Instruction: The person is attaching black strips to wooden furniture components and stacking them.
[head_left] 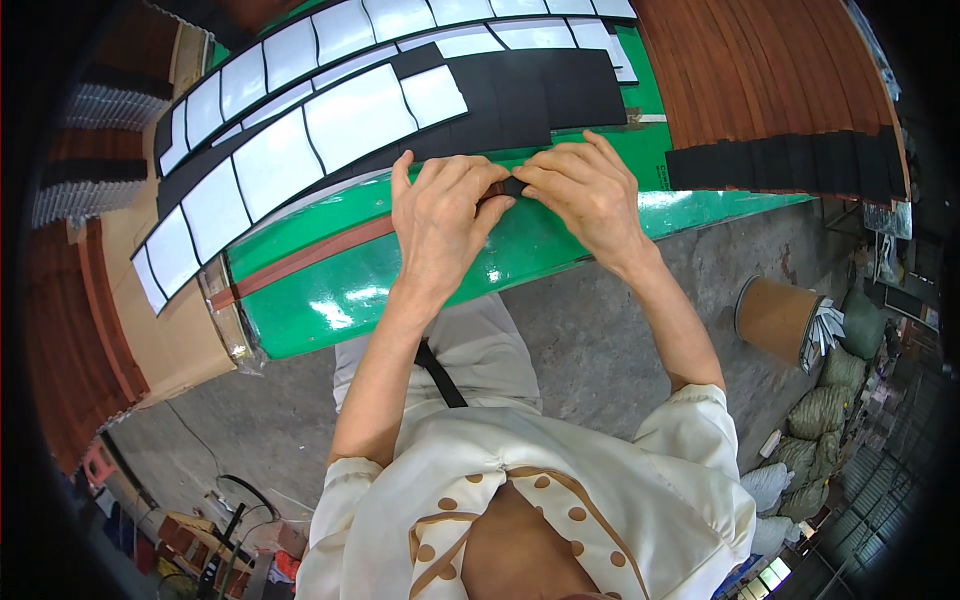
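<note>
A long reddish-brown strip (315, 262) lies along the green table (330, 315), running under my left hand. Its right end meets a small black piece (512, 187), pinched between the fingertips of both hands. My left hand (440, 210) is closed on the strip near that end, thumb below and fingers above. My right hand (590, 200) is closed on the black piece from the other side. The fingers partly hide how strip and piece meet. Just beyond the hands lie overlapping black pieces (520, 95) and a row of white-faced pieces with black edges (275, 160).
Brown strips with black ends (765, 80) lie packed at the right of the table. More brown strips (60, 320) are stacked at the left, beside brown cardboard (170, 345). A brown drum (775, 320) with white scraps and several sacks (820, 410) stand on the floor at the right.
</note>
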